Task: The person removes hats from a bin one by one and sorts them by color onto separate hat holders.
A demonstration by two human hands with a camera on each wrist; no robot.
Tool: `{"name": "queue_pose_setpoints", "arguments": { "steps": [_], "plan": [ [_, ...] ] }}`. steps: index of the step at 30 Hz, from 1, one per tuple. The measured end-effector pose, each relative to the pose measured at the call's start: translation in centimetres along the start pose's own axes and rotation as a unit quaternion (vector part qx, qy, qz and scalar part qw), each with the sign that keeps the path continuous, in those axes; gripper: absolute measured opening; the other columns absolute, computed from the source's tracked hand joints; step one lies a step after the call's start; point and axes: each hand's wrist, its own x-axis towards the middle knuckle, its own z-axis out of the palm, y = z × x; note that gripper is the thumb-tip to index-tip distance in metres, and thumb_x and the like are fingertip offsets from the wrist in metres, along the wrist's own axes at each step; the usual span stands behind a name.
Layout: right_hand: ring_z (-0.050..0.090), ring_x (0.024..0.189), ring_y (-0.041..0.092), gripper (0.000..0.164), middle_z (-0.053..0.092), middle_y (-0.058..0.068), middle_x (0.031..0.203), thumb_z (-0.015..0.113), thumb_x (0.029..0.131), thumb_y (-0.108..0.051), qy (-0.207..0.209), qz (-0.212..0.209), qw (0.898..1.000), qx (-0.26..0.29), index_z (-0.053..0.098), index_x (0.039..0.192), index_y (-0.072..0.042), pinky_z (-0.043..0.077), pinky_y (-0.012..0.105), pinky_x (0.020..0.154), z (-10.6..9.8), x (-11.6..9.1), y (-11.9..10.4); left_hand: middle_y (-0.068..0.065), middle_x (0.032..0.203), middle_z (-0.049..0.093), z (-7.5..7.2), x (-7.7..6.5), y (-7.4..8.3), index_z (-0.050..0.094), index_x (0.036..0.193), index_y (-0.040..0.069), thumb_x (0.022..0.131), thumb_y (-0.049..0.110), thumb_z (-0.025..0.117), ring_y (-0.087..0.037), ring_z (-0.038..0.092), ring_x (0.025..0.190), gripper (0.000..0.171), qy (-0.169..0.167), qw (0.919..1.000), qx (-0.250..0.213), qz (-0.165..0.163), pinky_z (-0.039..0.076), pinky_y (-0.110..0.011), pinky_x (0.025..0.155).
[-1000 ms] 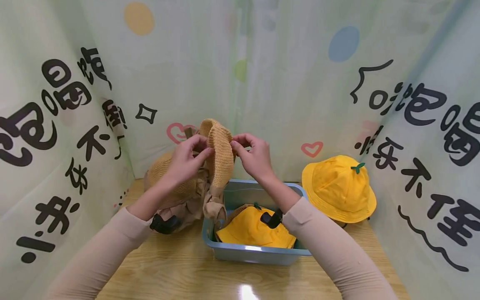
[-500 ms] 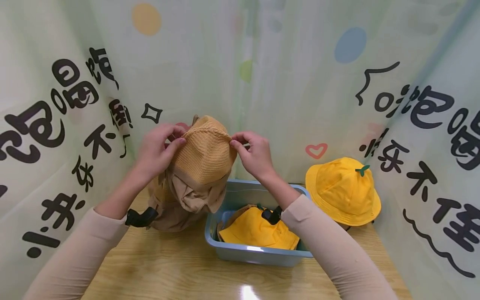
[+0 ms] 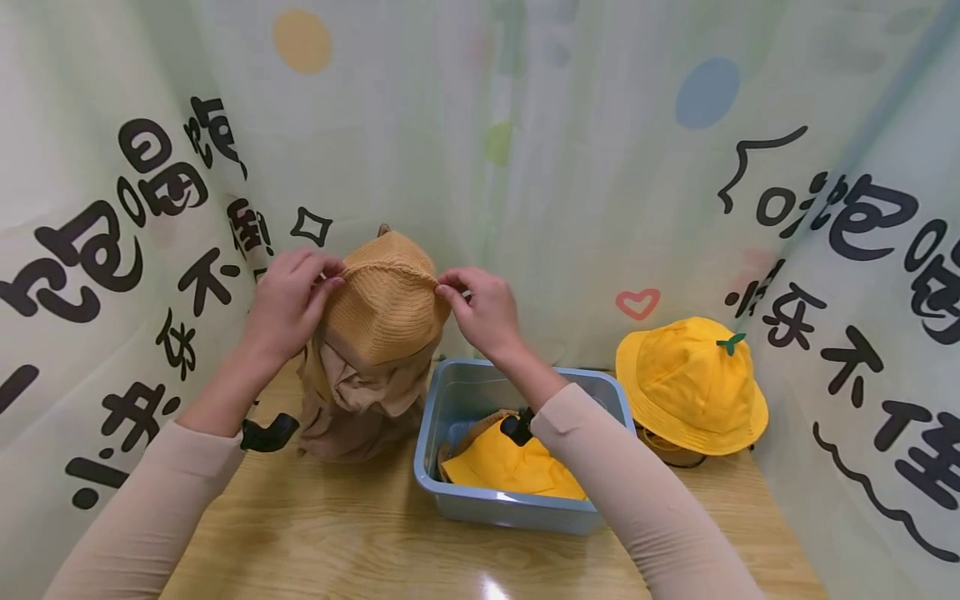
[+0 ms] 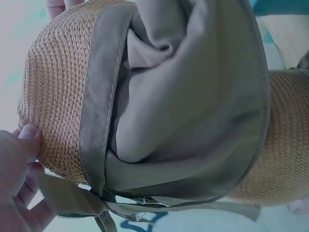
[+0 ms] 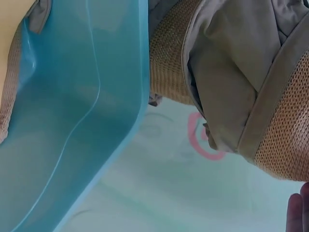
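My left hand (image 3: 288,304) and right hand (image 3: 480,308) pinch opposite sides of a tan woven sun hat (image 3: 382,304). Its brown cloth brim (image 4: 183,101) hangs in folds below the crown. Under it, at the left of the table, is a second woven hat (image 4: 285,140), mostly hidden in the head view. In the left wrist view a thumb (image 4: 30,137) presses the weave beside a loose cloth strap (image 4: 67,195). Only the fingertips (image 5: 294,212) of a hand show at the right wrist view's lower corner.
Right of the held hat stands a blue plastic bin (image 3: 517,510) with a yellow hat (image 3: 502,462) and a brown-edged piece inside. Farther right, a yellow bucket hat (image 3: 690,383) with a green sprout sits by the curtain (image 3: 570,208). The wooden table (image 3: 360,533) extends in front.
The woven hat was folded narrow above the bin's left edge. My hands have spread apart, opened it out, turned its crown up and moved it left over the other woven hat.
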Motion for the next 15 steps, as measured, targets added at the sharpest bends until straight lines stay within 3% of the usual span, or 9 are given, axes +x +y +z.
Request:
{"name": "queue_pose_setpoints", "arguments": {
  "steps": [8,15],
  "plan": [
    [0.067,0.081,0.012,0.016,0.074,0.001,0.095,0.067,0.096,-0.024,-0.028,0.007,0.999,-0.020,0.075,0.101,-0.011,0.055,0.025,0.071,1.9,0.0,-0.2,-0.015,0.092,0.067,0.0,-1.0,-1.6,0.068,0.095,-0.001,0.092,0.005,0.070,-0.033,0.057,0.092,0.008,0.003,0.9999,0.001,-0.013,0.045,-0.046,0.082],
    [0.068,0.082,0.012,0.016,0.075,0.000,0.097,0.067,0.096,-0.025,-0.044,0.025,0.998,-0.049,0.076,0.102,-0.012,0.055,0.028,0.072,3.2,-0.1,0.0,-0.015,0.094,0.067,0.3,-1.9,-2.7,0.067,0.096,0.000,0.094,0.007,0.068,-0.033,0.056,0.093,0.007,-0.019,0.9992,0.001,-0.035,0.043,-0.047,0.083]
  ]
}}
